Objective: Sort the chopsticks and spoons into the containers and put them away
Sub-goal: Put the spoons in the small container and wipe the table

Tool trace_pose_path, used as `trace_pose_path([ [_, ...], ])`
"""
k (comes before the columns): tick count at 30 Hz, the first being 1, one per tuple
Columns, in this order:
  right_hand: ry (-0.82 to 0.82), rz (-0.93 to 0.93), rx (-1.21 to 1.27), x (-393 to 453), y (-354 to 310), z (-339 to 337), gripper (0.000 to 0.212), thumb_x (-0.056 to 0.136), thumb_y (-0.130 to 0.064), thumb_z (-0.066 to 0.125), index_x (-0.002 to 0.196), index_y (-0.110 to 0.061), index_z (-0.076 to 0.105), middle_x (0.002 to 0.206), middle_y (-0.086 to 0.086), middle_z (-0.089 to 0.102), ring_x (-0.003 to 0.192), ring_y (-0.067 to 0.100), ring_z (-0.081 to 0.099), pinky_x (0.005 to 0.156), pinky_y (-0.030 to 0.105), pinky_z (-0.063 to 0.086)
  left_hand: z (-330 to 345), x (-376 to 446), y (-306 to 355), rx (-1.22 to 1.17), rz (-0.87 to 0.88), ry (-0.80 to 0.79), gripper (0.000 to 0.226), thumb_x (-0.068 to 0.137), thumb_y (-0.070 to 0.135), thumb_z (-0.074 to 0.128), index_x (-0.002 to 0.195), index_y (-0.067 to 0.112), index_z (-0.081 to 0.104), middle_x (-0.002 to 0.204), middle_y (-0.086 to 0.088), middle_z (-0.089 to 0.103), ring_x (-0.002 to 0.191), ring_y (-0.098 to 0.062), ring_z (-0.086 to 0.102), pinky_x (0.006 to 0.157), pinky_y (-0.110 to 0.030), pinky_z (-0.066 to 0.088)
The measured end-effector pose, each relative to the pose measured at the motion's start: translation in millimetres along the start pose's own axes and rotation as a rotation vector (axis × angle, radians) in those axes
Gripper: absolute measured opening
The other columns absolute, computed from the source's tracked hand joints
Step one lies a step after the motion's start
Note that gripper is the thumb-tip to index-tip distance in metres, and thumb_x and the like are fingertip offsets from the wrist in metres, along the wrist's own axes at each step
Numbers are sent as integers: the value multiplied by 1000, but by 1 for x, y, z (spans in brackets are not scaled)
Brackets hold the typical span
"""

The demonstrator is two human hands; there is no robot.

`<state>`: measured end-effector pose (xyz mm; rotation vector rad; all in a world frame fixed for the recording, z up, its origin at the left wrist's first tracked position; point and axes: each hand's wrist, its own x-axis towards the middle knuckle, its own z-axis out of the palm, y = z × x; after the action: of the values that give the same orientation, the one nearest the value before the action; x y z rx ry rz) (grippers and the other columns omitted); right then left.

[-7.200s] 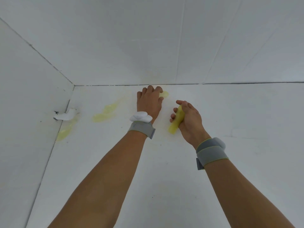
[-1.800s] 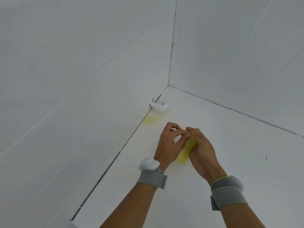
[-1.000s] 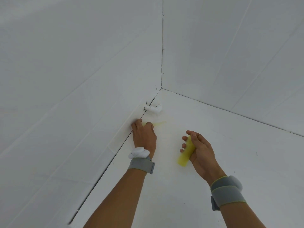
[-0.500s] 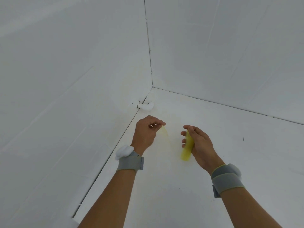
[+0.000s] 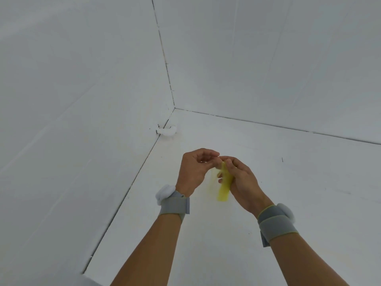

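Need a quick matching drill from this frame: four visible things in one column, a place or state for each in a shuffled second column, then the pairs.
Column 1
1. right hand
2. left hand
3. white fitting
4. right wristband

Column 2
A. sits where the left wall meets the floor, near the corner
B. grey, wrapped round a wrist, with a white pad
C. grips the yellow bundle
D. fingertips pinched together at the top end of the bundle

Pairs: 1-C, 2-D, 3-A, 4-B
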<state>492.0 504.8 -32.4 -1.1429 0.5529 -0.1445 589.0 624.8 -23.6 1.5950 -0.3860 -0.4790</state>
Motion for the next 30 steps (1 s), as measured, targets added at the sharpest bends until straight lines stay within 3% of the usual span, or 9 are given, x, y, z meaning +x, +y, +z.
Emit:
trace_pose_path([
  [3,2,-7,12,-6,0,-2,27,107,-22,48,117,-6,67,101,10,70,87,25,61,77,37,50,7,-6,2,-60,-37,-7,14,82,5,81,96,3,78,91,-9,78,89,-25,73,86,-28,58],
  [6,-23,0,85,-10,-2,-3,32,108,-22,46,123,1,63,111,18,71,88,28,61,79,39,49,16,-11,-1,-51,-65,21,10,83,10,82,92,8,79,92,-6,78,87,-20,72,83,-26,57],
  [9,-28,-11,144,-13,-5,-2,35,109,-22,44,125,4,60,119,22,70,94,33,65,85,43,50,29,-16,-2,-104,-109,127,6,83,16,83,89,17,80,93,-8,76,79,-18,67,70,-24,55],
  [13,-35,-16,209,-17,-9,-3,34,110,-20,39,125,0,63,108,16,74,100,29,71,95,45,53,46,-21,-8,-92,-114,186,12,84,26,82,93,27,75,96,1,69,85,-21,66,65,-31,59],
  [18,52,-13,228,-22,-7,-15,33,109,-21,42,126,-2,63,105,15,66,95,23,66,85,37,56,63,-21,-13,31,-105,250,34,79,37,85,101,30,61,96,1,62,75,-12,59,68,-43,61],
  [21,139,-20,173,-32,-8,-33,28,109,-20,44,123,-6,64,97,8,70,87,20,66,82,38,56,81,-24,-11,41,-66,157,26,85,29,79,104,25,61,98,-2,63,78,-13,60,61,-31,59],
  [23,230,-25,132,-42,-12,-51,27,109,-21,45,122,-8,64,99,9,70,83,23,64,80,38,56,96,-28,-10,64,-56,93,16,91,24,71,105,24,63,100,1,66,86,-16,64,66,-23,55],
  [26,381,-37,99,-61,-19,-90,26,109,-22,45,121,-11,65,106,14,66,82,26,63,80,39,57,127,-30,-9,139,-78,-30,14,96,26,64,110,26,67,103,10,68,93,-17,65,78,-23,52],
  [30,528,-70,111,-105,-35,-153,25,109,-23,46,122,-11,63,107,14,65,82,27,67,78,42,61,190,-43,-1,215,-73,-254,21,97,31,62,115,27,70,108,15,69,93,-14,66,81,-22,51],
])
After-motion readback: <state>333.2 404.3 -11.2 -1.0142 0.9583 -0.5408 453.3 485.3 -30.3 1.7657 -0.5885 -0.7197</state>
